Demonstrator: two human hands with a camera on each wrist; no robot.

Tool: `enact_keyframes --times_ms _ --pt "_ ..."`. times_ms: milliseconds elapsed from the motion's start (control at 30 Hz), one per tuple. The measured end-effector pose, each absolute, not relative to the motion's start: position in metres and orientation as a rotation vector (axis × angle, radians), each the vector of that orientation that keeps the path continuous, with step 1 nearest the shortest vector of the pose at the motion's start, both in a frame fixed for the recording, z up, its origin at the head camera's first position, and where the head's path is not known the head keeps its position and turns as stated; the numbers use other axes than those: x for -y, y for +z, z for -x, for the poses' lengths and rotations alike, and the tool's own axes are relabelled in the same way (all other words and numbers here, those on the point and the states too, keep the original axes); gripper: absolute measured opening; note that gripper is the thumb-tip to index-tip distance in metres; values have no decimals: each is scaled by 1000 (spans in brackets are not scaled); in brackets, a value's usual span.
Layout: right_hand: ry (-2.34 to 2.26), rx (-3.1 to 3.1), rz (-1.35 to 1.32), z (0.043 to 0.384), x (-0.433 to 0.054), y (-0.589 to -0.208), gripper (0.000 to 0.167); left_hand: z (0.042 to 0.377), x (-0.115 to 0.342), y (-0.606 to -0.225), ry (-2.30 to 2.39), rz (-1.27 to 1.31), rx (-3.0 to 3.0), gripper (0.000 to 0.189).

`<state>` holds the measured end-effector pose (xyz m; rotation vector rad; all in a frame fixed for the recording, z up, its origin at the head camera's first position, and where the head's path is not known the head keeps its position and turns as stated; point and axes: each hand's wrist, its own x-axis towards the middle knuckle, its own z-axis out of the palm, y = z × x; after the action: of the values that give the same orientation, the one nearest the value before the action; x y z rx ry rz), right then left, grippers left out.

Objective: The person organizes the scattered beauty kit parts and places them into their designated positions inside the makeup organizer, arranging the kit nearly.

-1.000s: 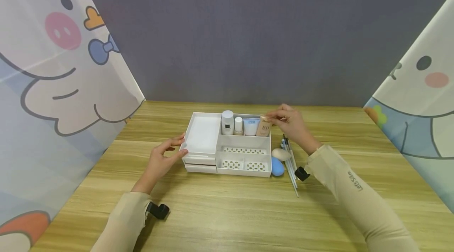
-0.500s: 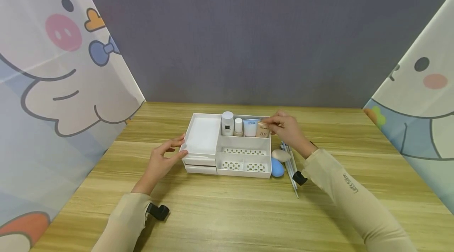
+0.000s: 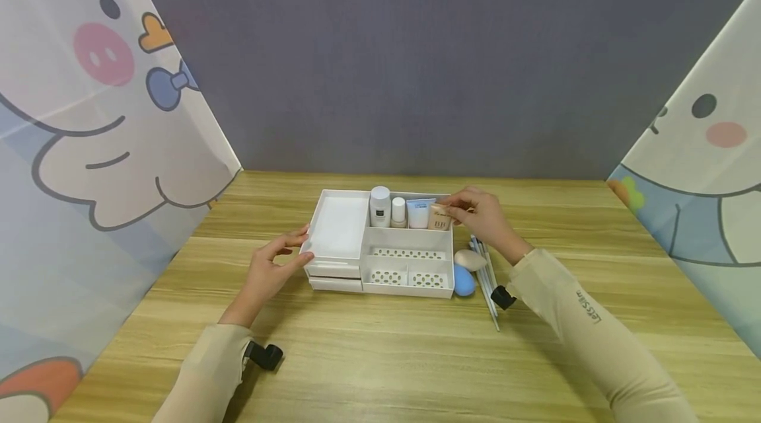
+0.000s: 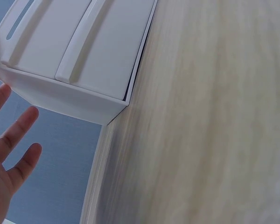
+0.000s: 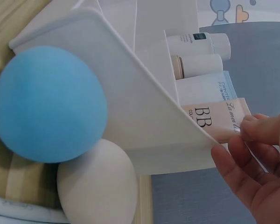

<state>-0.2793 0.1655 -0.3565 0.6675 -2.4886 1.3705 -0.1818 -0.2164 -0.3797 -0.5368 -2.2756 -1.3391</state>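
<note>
A white cosmetics organizer (image 3: 339, 225) with drawers at its left stands on the wooden table. My right hand (image 3: 484, 218) pinches the top end of a beige BB cream tube (image 5: 210, 121), which stands in the back right compartment, its lower part behind the wall. Beside it in the back row are a blue-and-white tube (image 3: 419, 213), a small white-capped bottle (image 3: 398, 213) and a larger white bottle (image 3: 380, 207). My left hand (image 3: 267, 274) has its fingers spread at the organizer's left side, thumb at the front corner.
Right of the organizer lie a blue makeup sponge (image 3: 464, 281), a cream-coloured sponge (image 3: 470, 260) and several thin brushes (image 3: 486, 284). A grey panel (image 3: 380, 66) rises behind the table. Printed cartoon panels (image 3: 107, 112) flank both sides.
My right hand has lowered the BB cream tube deeper into the back right compartment, then stayed nearly still. The left hand has kept its place at the organizer.
</note>
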Motion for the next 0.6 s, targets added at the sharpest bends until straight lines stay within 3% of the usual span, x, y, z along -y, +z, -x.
enact_keyframes --times_ms 600 --pt "1412 2472 -599 271 -202 -359 24 183 216 -380 -1329 526 2272 25"
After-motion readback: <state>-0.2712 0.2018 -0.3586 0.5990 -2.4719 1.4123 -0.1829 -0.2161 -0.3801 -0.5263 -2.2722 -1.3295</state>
